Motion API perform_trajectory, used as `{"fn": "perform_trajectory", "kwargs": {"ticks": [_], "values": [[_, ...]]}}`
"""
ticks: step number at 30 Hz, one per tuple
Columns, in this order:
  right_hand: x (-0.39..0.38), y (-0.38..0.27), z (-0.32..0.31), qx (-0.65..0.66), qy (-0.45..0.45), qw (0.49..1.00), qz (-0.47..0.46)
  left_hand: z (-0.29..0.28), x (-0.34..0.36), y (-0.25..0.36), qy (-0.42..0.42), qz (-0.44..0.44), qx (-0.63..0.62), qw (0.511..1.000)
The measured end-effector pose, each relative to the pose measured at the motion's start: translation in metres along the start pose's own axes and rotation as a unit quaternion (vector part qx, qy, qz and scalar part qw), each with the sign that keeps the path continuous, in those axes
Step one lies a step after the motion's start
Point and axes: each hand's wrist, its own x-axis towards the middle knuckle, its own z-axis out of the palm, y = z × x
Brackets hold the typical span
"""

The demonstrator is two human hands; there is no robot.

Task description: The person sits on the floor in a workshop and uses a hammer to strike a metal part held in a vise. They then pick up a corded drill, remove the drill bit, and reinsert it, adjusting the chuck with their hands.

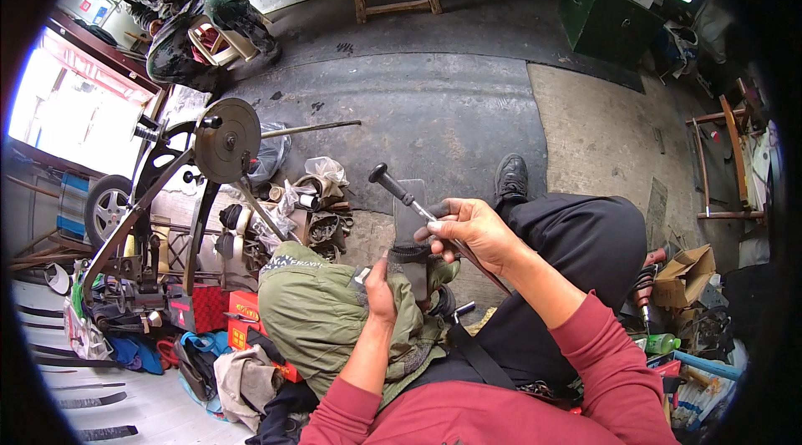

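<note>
My right hand [472,236] is closed on a slim metal tool [409,197] with a black knob at its upper end, held slanting above my lap. My left hand [380,295] is lower, beside a dark grey piece [409,271] with a black, toothed-looking strip [411,252] along it; its fingertips are partly hidden, so what it grips is unclear. An olive cloth [309,311] with a printed edge covers my left leg. A short metal rod [464,311] lies at my lap below my right hand.
A hand-cranked machine [225,140] stands at left among bags, shoes and boxes. A seated person in camouflage [234,19] is at upper left. A wooden stool [397,9] and green cabinet [597,15] are at back. A power tool [645,282] and cardboard box [685,274] are at right.
</note>
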Motion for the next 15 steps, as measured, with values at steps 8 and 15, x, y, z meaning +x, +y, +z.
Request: {"fn": "perform_trajectory", "kwargs": {"ticks": [8,15], "values": [[-0.001,0.0,0.001,-0.034,-0.002,0.999,0.001,0.025,-0.009,0.008,0.059,0.07,0.152,0.984],[0.001,0.004,-0.004,0.005,-0.023,1.0,-0.006,0.028,-0.009,0.008,0.064,0.045,0.082,0.994]]}}
